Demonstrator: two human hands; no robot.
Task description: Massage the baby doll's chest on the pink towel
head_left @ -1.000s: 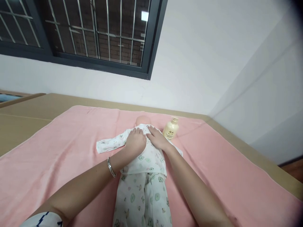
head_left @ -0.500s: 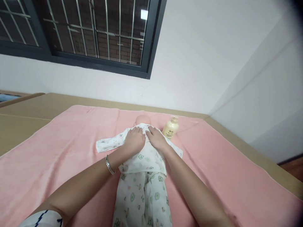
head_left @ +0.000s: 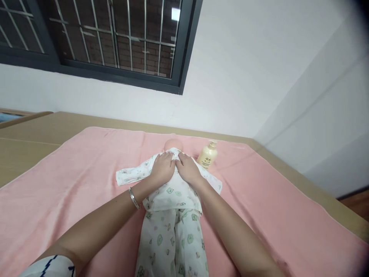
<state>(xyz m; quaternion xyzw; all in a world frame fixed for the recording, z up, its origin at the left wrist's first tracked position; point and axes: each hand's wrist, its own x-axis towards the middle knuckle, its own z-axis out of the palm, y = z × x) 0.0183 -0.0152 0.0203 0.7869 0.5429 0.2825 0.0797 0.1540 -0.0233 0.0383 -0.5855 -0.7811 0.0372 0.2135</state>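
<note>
Head view, two hands (head_left: 163, 168) (head_left: 188, 169), one doll (head_left: 176, 197)

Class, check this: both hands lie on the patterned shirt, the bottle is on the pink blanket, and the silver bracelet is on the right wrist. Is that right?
Not quite: the silver bracelet is on the left wrist, as the head view shows. The left hand and right hand do lie on the patterned shirt, and the bottle is on the pink blanket.

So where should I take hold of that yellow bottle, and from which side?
Probably around the bottle's broad body, since its top is narrower, coming from the right: the right hand and printed sleeve lie toward its left and near side, with pink cloth to its right.
</note>
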